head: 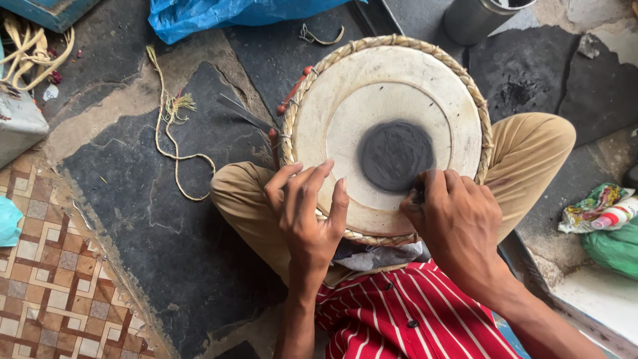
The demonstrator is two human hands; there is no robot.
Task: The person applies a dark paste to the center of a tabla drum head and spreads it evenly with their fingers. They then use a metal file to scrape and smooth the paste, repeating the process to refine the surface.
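A round hand drum (345, 113) with a pale skin head, a braided rim and a dark grey patch (395, 155) at its centre rests upright between my crossed legs in tan trousers. My left hand (307, 209) lies spread on the drum's near-left rim, fingers apart, steadying it. My right hand (455, 223) is closed at the near edge of the dark patch, pinching a small dark object (418, 194) against the skin. What that object is cannot be made out.
A frayed cord (174, 143) trails on the dark stone floor to the left. A metal blade (244, 113) lies beside the drum. A blue plastic bag (226, 13) and a grey metal can (475, 18) sit at the back. A glue tube (615, 216) and wrappers lie right.
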